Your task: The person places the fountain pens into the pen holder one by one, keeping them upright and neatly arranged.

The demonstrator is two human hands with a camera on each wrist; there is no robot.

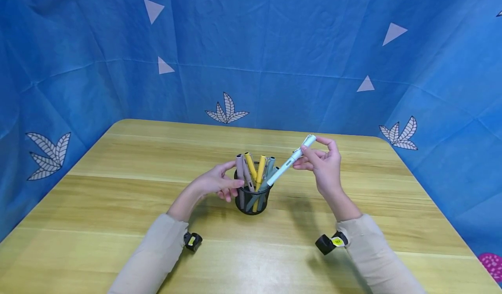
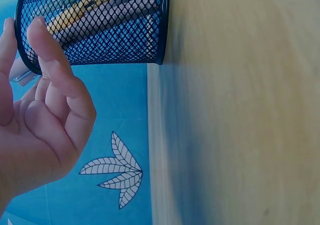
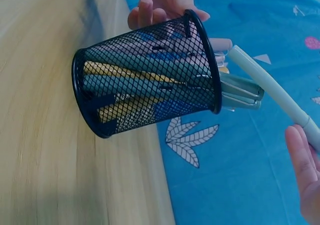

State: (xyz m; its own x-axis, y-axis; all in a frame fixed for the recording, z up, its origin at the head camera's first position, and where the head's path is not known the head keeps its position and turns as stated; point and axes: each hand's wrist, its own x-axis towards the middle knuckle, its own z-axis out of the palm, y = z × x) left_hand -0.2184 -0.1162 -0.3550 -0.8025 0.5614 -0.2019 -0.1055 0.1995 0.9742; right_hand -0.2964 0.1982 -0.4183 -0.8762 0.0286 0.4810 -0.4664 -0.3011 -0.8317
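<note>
A black mesh pen holder [image 1: 252, 202] stands upright on the table, with several capped pens in purple-grey, yellow [image 1: 260, 172] and grey-blue leaning inside. My left hand [image 1: 219, 181] grips the holder's left side at the rim, thumb in front and forefinger behind. A pale mint pen [image 1: 290, 161] slants down to the left between the thumb and fingers of my right hand [image 1: 324, 165], which pinch its clip end. In the right wrist view, the pen's lower end [image 3: 242, 57] hangs just beyond the holder's rim [image 3: 216, 85], close to the other pens' tops.
The wooden table [image 1: 117, 189] stretches out around the holder. Behind and beside it hangs a blue cloth [image 1: 251, 45] with leaf and triangle prints. A small black camera is strapped to each wrist, below the beige sleeves [image 1: 376, 250].
</note>
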